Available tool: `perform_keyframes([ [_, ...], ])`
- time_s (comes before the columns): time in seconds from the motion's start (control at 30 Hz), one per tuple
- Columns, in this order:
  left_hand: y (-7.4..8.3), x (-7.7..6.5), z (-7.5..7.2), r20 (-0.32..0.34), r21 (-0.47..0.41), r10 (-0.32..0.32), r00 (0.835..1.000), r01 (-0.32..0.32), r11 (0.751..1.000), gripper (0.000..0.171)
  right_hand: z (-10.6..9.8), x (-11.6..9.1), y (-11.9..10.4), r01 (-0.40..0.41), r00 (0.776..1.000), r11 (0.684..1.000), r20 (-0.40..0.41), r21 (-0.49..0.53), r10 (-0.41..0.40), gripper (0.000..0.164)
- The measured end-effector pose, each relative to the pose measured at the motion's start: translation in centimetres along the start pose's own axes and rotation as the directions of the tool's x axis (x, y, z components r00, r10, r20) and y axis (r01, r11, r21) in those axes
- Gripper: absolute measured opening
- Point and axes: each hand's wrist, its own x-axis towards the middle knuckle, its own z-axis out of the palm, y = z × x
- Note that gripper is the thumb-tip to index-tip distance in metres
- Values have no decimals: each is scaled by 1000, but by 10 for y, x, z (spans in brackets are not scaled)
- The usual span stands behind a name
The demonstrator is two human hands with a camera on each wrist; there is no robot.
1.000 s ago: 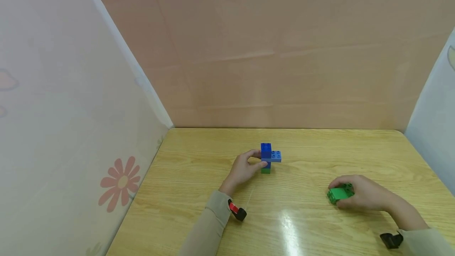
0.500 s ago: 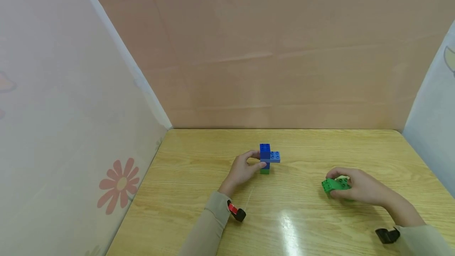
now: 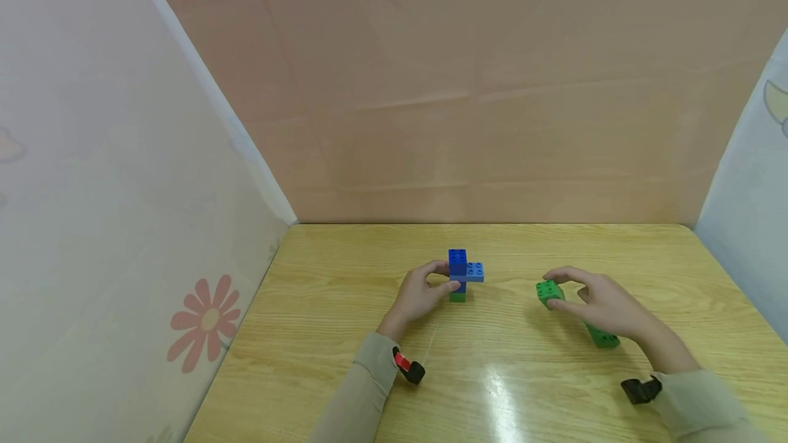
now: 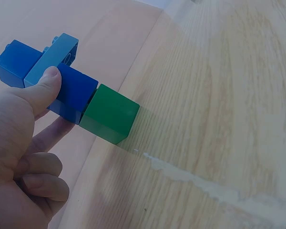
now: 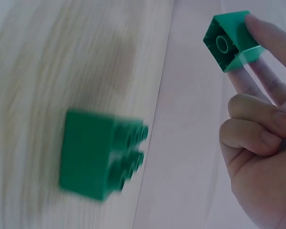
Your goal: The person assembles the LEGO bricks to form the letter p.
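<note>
My left hand (image 3: 421,294) pinches a small tower of toy building bricks between thumb and fingers. The tower has a green brick (image 4: 110,114) at the bottom, a dark blue brick (image 4: 78,93) above it, a lighter blue brick (image 3: 475,271) jutting out to the right, and another dark blue brick (image 3: 457,262) on top. My right hand (image 3: 606,303) pinches a small green brick (image 3: 549,293), studs up, raised over the table; its hollow underside shows in the right wrist view. A longer green brick (image 5: 88,155) lies on the table beneath the right hand, partly hidden by it in the head view.
The wooden table (image 3: 345,272) ends at a tan back panel (image 3: 480,122). A pale wall with a printed red flower (image 3: 209,320) stands at the left, another pale wall (image 3: 747,176) at the right. Black wrist devices (image 3: 641,390) sit near both sleeves.
The right hand has lifted the small green brick away from the longer one and carried it leftward and toward the back. The left hand stays on the tower.
</note>
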Motion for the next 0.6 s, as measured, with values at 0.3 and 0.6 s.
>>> perform_keyframes([
  [0.3,1,-1,0,0,-6,-7,1000,7,1000,44,11,25,-12,-14,998,998,-57,66,18,44],
  [0.6,5,-2,1,1,-19,-10,1000,10,1000,43,24,45,-21,29,995,990,-103,140,-15,42],
])
